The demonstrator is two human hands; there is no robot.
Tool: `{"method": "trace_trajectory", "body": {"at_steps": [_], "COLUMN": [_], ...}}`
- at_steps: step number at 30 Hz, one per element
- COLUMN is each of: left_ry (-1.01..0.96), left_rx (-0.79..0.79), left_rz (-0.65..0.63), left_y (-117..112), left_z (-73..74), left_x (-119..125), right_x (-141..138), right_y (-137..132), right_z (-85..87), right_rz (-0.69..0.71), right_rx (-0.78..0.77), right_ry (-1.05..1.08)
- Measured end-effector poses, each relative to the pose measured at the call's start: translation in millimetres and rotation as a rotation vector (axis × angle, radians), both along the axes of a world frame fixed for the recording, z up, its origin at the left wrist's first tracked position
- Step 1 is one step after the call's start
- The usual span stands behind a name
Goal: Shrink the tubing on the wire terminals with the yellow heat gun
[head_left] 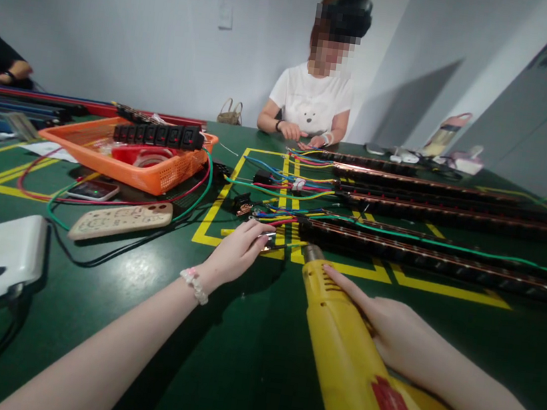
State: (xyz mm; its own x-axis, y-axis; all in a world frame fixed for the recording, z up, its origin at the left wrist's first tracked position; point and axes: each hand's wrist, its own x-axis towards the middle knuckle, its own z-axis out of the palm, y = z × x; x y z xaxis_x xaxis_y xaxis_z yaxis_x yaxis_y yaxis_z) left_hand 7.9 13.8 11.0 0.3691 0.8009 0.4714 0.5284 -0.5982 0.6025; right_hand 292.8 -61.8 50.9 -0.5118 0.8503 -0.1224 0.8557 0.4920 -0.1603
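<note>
it was a workshop: a heat gun (335, 348) sat in the right hand (388, 328), wired strips (428, 257) lay beyond, a basket (156, 178) of parts (159, 134) stood left of that grip, yellow tape (446, 288) marked the table (231, 374) below.

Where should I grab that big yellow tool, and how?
Probably around the long body of the yellow heat gun, from the near right, where the right hand is. The metal nozzle points away, so holding well behind it keeps fingers off that tip, which might be hot.
</note>
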Motion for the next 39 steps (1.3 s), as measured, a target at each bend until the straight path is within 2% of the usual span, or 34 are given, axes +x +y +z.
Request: {"method": "trace_trajectory", "body": {"at_steps": [5, 15, 18, 28, 39], "left_ry": [0.016, 0.022, 0.006, -0.066, -0.091], "left_rx": [-0.007, -0.008, 0.0, -0.039, -0.008], "left_rz": [0.011, 0.049, 0.068, 0.072, 0.099], "left_y": [-1.2, -1.0, 0.1, 1.3, -2.7], "left_z": [0.8, 0.2, -1.1, -0.3, 1.5], "left_x": [0.7, 1.7, 2.2, 2.4, 3.3], "right_x": [12.6, 9.4, 0.8, -54.1, -57.8], "right_y": [0.6, -0.4, -2.8, -11.8, -13.7], "right_z": [1.0, -3.7, -3.0, 3.0, 2.6], "right_rz": [-0.065, -0.012, 0.007, 0.1, 0.143], "right_rx": [0.002, 0.124, 0.147, 0.144, 0.171], "right_ry": [0.02, -0.085, -0.094, -0.119, -0.072]}}
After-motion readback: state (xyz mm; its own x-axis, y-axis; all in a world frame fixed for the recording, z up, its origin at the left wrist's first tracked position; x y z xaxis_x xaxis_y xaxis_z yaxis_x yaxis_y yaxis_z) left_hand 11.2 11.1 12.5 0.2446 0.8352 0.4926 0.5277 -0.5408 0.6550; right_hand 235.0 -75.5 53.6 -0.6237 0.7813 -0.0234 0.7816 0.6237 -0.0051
